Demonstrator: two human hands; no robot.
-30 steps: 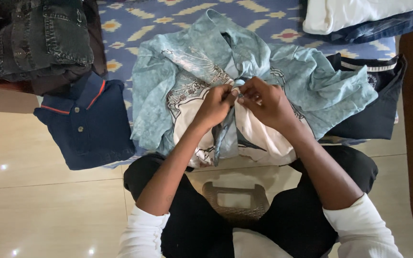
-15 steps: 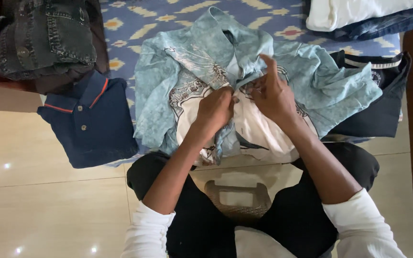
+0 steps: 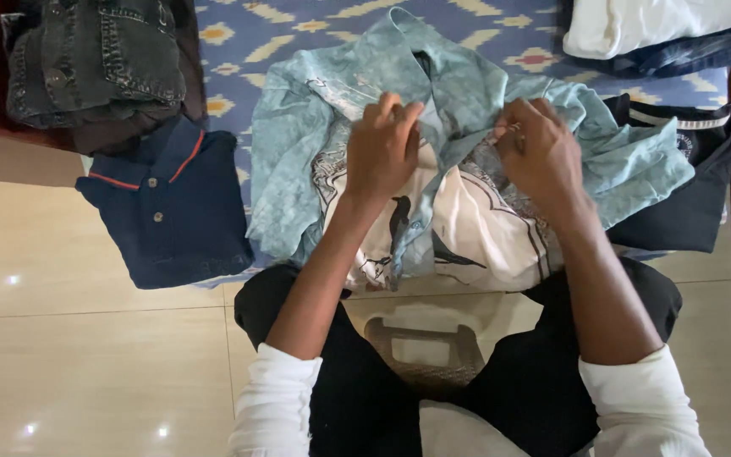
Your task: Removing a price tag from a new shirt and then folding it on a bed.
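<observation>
A light blue printed button shirt (image 3: 467, 93) with a white lower panel lies spread on a patterned blue mat (image 3: 247, 38) in front of me. My left hand (image 3: 381, 148) pinches the left front edge of the shirt near the chest. My right hand (image 3: 543, 156) grips the right front panel, a hand's width away from the left. Both hands hold the fabric slightly apart, so the front opening between them shows.
A folded navy polo shirt (image 3: 167, 211) lies at the left, with a pile of dark denim (image 3: 90, 59) behind it. A dark navy shirt (image 3: 687, 203) lies at the right. White and blue folded clothes (image 3: 662, 30) sit at the top right. Tiled floor (image 3: 86, 364) is nearest me.
My hands were together at the shirt's middle button line. They have moved up and apart, each drawing one front panel sideways.
</observation>
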